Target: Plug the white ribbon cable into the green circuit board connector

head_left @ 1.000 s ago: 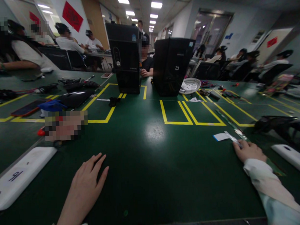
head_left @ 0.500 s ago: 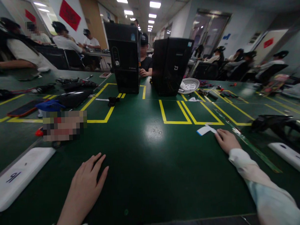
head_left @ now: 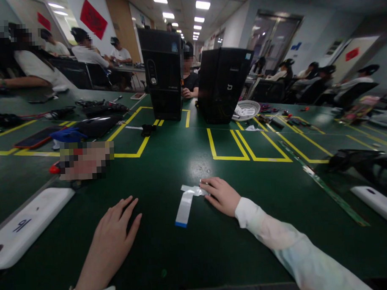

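Head view: right hand (head_left: 221, 196) gripping one end of a bent white ribbon cable (head_left: 184, 206) on a green table (head_left: 210, 254); left hand (head_left: 111, 232) palm down, fingers extended, near a white case (head_left: 40, 220); beyond, two black computer towers (head_left: 165, 74).

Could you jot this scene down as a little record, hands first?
Left hand: palm down, nothing seen in it
Right hand: fingertips touching one end of a white strip
Strip's near end: blue
Surface: green table
Farther back: two black computer towers
Far right: white panel
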`<state>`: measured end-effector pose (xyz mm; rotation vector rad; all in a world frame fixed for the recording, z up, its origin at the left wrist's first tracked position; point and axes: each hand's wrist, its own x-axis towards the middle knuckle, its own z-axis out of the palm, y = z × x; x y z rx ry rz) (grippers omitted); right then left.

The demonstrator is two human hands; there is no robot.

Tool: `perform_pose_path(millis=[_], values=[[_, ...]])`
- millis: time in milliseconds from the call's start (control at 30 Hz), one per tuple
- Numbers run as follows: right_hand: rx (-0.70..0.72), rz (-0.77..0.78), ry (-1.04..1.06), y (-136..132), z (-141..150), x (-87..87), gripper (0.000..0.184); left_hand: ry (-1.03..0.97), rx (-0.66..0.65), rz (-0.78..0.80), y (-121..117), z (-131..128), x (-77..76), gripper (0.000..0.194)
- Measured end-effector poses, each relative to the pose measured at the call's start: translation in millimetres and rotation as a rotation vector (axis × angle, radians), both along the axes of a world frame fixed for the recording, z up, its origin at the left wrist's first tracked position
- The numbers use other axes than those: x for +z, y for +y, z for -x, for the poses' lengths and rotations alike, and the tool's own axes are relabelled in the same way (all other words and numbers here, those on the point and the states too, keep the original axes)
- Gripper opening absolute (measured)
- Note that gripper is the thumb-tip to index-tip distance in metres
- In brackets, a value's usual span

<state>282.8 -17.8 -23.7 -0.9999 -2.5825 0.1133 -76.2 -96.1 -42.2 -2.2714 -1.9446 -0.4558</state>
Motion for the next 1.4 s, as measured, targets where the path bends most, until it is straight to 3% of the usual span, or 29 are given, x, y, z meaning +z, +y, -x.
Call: perform_pose_path(millis=[167, 333, 800, 1100, 1200, 1267, 1333, 1400], values=[[0.198, 0.073, 0.015, -12.1, 48.3, 5.3, 0.041, 0.019, 0.009, -0.006, 0.9, -1.7, -0.8, 0.062], [0.27, 0.089, 0.006, -14.1, 65.9, 6.9, 0.047, 0.019, -0.013, -0.034, 1.5, -0.3, -3.8, 0.06], [0.276, 0.121, -0.032, -22.1, 63.6, 9.9, 0.049, 0.015, -0.009, -0.005, 1.2, 2.0, -4.6, 0.061], [0.292, 0.111, -0.002, -19.1, 47.1, 9.8, 0.058, 0.007, 0.006, 0.012, 0.9, 0.2, -1.3, 0.061], [0.18, 0.029, 0.024, -0.2, 19.6, 4.7, 0.054, 0.0, 0.002, 0.017, 0.5, -0.4, -0.7, 0.061], [0.021, -0.019, 0.009, 19.2, -11.3, 0.6, 0.051, -0.002, 0.0, 0.015, 0.1, -1.1, 0.3, 0.061], [-0.216, -0.021, -0.05, 39.2, -51.0, -3.2, 0.048, -0.005, 0.002, 0.013, -0.1, -1.8, 1.4, 0.061], [-0.597, 0.03, -0.137, 54.4, -95.5, -6.1, 0.047, -0.008, 0.009, 0.021, 0.0, -2.5, 2.3, 0.061]])
